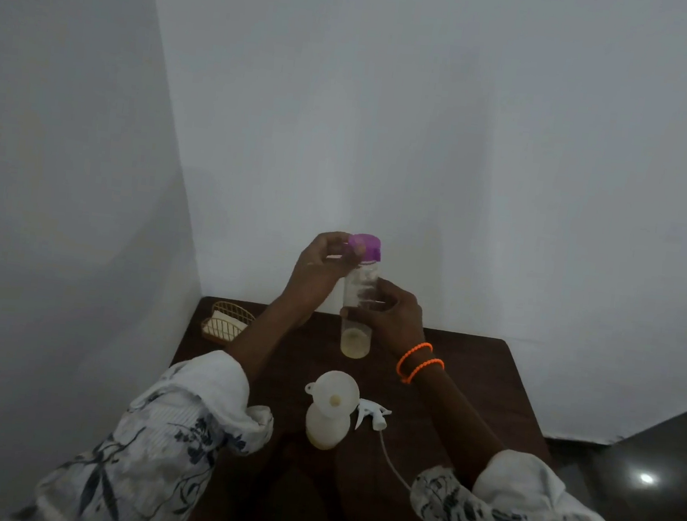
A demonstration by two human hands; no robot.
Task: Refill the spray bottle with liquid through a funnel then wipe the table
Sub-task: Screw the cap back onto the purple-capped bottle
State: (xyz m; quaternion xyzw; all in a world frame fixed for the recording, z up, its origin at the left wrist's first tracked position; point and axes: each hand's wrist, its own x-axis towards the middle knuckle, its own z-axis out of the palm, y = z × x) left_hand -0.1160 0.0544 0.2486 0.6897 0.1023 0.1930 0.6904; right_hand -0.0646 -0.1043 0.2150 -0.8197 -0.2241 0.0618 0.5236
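Note:
A tall clear bottle [355, 338] with a little yellowish liquid at its bottom is held upright above the dark wooden table [468, 386]. My right hand [391, 313] grips its middle. My left hand [317, 266] holds its purple cap [364, 247] at the top. Nearer to me stands the white spray bottle [327, 425] with a white funnel [335, 390] in its neck. The white spray head [373, 416] lies beside it on the right, its thin tube trailing toward my right sleeve.
A gold wire basket [225, 324] with a pale cloth or sponge inside sits at the table's far left corner. White walls meet behind the table. Dark floor shows at the right.

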